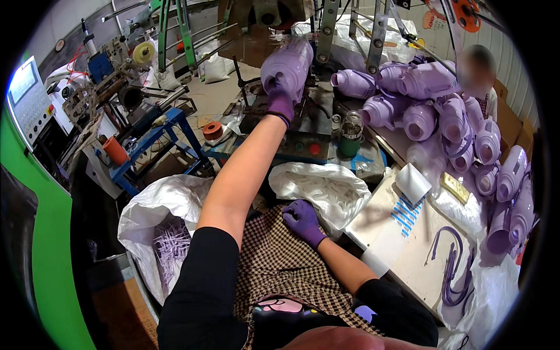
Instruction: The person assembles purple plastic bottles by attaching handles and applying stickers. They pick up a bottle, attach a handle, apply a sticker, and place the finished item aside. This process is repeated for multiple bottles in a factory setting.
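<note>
My left hand (281, 100), in a purple glove, reaches forward to a purple translucent plastic bottle (291, 63). The bottle lies on its side at the machine, its near end towards me. My fingers are closed at that near end, partly hidden against the same colour. Low over my checked apron (265, 251), my right hand (303, 221) rests in a purple glove with its fingers curled in. Whatever it may hold is hidden. Just beyond it stands a white sack (318, 175) of pale plastic pieces.
Similar purple bottles (420, 121) are piled at the right, near another person (479, 73). A white board (385, 224) carries a white roll (413, 183) and purple straps (452, 268). At left are a sack (143, 219) of purple sticks and a blue stand (172, 125). Machine bars (326, 29) hang overhead.
</note>
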The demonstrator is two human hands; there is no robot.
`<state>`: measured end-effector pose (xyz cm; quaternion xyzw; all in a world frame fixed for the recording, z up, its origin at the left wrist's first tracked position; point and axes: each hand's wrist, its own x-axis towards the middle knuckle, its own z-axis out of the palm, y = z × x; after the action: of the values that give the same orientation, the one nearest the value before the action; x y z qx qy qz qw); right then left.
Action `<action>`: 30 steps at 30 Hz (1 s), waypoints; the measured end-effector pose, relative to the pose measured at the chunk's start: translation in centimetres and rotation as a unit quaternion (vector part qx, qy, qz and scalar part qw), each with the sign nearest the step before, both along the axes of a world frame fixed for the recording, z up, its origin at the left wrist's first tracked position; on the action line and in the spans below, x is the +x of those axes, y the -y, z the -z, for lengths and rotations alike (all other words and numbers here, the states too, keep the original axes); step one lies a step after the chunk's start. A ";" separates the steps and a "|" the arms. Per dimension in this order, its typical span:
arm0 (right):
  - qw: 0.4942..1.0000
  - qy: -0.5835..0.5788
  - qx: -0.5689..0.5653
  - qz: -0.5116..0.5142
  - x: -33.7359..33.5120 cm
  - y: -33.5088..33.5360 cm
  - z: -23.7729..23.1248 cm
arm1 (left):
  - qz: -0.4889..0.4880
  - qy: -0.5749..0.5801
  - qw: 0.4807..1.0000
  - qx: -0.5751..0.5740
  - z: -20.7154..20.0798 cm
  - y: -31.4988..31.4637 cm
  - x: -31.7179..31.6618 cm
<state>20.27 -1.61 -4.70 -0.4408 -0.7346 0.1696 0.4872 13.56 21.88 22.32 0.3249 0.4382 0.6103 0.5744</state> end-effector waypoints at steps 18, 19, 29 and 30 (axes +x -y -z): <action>0.677 0.341 -0.218 0.615 38.9 21.4 -4.4 | -0.279 0.046 0.916 0.284 3.0 26.6 -20.8; 0.661 0.351 -0.271 0.605 38.6 21.3 -4.6 | -0.226 0.013 0.929 0.291 2.7 26.3 -23.0; 0.851 -0.055 -0.058 0.518 43.7 22.9 -1.1 | 0.245 -0.205 0.935 0.151 9.1 21.9 -16.8; 0.883 -0.096 0.060 0.455 44.1 22.6 -1.9 | 0.275 -0.141 0.944 0.120 9.7 21.4 -16.3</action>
<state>64.39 -24.17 -2.77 -0.6782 -0.4118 -0.0733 0.6043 -2.77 0.51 12.62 0.5815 0.3319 0.4251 0.6091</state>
